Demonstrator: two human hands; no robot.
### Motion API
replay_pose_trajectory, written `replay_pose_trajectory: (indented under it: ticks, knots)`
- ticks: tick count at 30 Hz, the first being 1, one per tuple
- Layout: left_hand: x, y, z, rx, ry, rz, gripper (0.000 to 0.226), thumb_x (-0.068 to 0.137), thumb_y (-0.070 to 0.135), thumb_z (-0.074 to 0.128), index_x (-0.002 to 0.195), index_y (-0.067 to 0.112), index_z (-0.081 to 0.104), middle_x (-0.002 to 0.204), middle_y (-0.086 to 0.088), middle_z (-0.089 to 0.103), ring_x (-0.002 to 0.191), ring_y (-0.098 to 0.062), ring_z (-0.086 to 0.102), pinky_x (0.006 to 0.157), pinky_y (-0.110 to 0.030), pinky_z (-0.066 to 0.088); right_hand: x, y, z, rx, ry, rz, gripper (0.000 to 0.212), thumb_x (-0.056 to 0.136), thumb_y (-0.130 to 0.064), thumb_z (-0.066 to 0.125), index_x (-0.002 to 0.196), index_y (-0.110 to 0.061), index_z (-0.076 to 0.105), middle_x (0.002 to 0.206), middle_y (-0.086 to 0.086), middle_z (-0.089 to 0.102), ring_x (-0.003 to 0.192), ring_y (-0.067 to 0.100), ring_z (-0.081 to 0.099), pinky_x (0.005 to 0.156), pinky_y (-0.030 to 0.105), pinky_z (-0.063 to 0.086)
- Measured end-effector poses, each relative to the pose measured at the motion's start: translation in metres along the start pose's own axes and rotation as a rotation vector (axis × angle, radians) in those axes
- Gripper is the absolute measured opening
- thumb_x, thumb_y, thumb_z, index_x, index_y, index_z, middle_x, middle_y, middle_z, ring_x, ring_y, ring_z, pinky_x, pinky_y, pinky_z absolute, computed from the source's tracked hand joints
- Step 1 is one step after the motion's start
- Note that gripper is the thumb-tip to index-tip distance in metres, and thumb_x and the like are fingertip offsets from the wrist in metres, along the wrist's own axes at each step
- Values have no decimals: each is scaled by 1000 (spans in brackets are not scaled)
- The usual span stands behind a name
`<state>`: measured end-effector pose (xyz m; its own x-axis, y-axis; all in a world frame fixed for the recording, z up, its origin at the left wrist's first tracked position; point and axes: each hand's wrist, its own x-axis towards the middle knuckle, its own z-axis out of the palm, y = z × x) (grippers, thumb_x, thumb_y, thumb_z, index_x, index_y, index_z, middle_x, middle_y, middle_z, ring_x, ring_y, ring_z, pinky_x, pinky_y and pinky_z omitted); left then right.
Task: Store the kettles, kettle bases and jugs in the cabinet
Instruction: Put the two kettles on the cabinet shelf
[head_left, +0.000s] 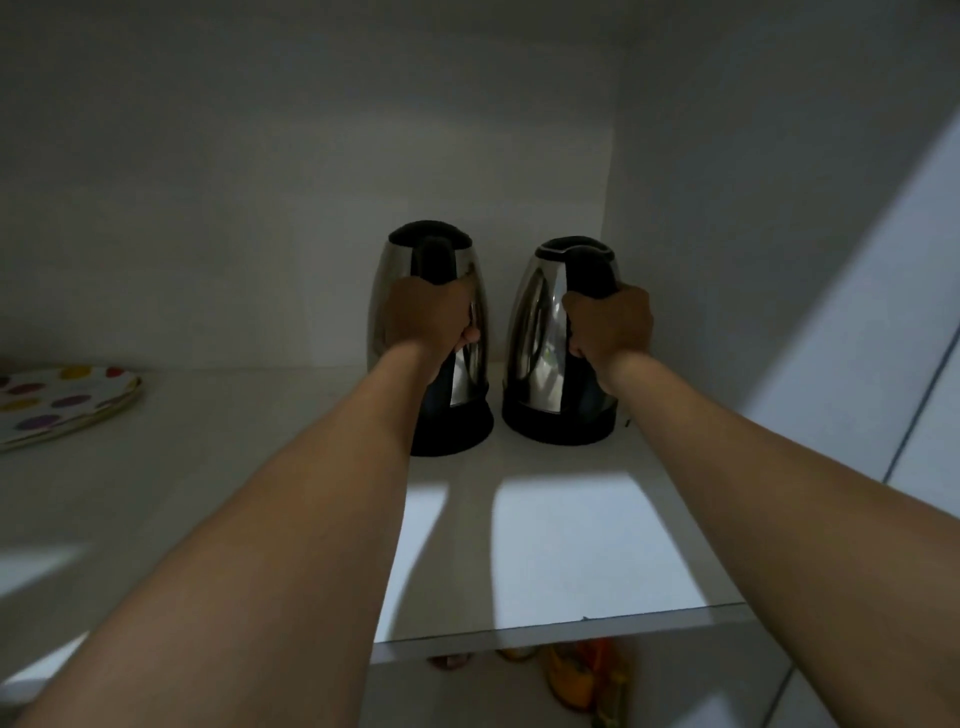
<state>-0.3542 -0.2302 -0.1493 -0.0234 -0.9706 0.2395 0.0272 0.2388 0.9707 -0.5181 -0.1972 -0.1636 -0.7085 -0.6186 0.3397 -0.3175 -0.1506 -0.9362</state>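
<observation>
Two steel kettles with black lids, handles and bottoms stand upright side by side on the white cabinet shelf (571, 545), near its back right corner. My left hand (431, 317) is closed around the black handle of the left kettle (395, 270). My right hand (610, 325) grips the handle of the right kettle (540, 312). Both kettles rest on the shelf with their handles facing me. Whether separate bases sit under them I cannot tell.
A plate with coloured dots (57, 402) lies at the left end of the shelf. The cabinet's right wall (727, 260) is close beside the right kettle. Below the shelf's front edge, blurred orange and yellow items (582, 680) show.
</observation>
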Motion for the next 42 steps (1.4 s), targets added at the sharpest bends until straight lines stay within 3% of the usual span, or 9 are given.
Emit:
replay_pose_trajectory:
  ticks: [5, 12, 16, 18, 21, 25, 28, 34, 42]
  knots:
    - [-17, -1, 6, -27, 7, -37, 22, 84, 10, 54, 64, 6, 47, 55, -10, 49, 36, -18, 45, 33, -13, 32, -3, 0, -5, -20, -44, 6, 22, 69, -28, 65, 78, -9, 60, 86, 24, 72, 70, 37, 68, 68, 50, 62]
    - [-28, -4, -5, 27, 104, -50, 23, 86, 13, 60, 65, 7, 52, 57, -8, 55, 35, -12, 51, 35, -14, 39, -12, -4, -9, -8, -98, 57, 8, 62, -15, 63, 64, -10, 59, 68, 17, 66, 56, 30, 60, 57, 37, 53]
    - [-32, -20, -6, 196, 133, -51, 21, 83, 19, 66, 68, 9, 56, 73, -8, 66, 66, -24, 65, 63, -26, 53, -15, 7, -13, -85, -90, 66, 29, 75, -17, 67, 102, -8, 68, 89, 11, 70, 77, 30, 67, 70, 37, 56]
    - [-39, -34, -3, 311, 215, -24, 20, 84, 26, 68, 80, 11, 55, 86, -4, 64, 81, -23, 61, 72, -26, 44, -20, 18, -14, -120, -58, 68, 36, 81, -19, 69, 116, -10, 67, 97, 10, 68, 88, 30, 66, 72, 31, 49]
    - [-53, -63, 2, 353, 311, 33, 30, 81, 21, 70, 110, 12, 66, 108, -9, 69, 102, -27, 65, 74, -21, 40, -33, 44, -8, -156, -1, 89, 39, 77, -29, 73, 112, -12, 71, 109, 16, 72, 102, 35, 69, 77, 32, 52]
    - [-50, -98, 6, 397, 395, -33, 40, 77, 25, 74, 112, 9, 64, 129, -17, 45, 116, -36, 48, 93, -28, 40, -50, 76, 0, -234, 62, 204, 54, 70, -44, 73, 119, -21, 66, 121, 16, 62, 111, 37, 61, 91, 36, 51]
    - [-36, -111, 1, 347, 310, -48, 47, 73, 24, 76, 113, 3, 62, 136, -15, 36, 116, -28, 50, 98, -25, 44, -54, 86, 8, -177, 98, 275, 57, 78, -26, 76, 130, -19, 53, 132, 21, 47, 117, 43, 52, 100, 39, 45]
    - [-12, -124, -6, 341, 168, -13, 50, 51, 46, 71, 90, 15, 71, 120, -23, 59, 95, -26, 67, 91, -37, 56, -51, 89, 24, -144, 189, 265, 52, 76, -13, 76, 122, -17, 51, 128, 20, 51, 114, 43, 57, 100, 45, 48]
    - [17, -133, 1, 319, 84, 42, 42, 64, 27, 75, 100, 4, 71, 119, -25, 61, 105, -33, 64, 90, -39, 56, -22, 95, 10, -178, 122, 222, 66, 72, -18, 85, 131, -14, 55, 130, 18, 60, 116, 35, 61, 89, 35, 48]
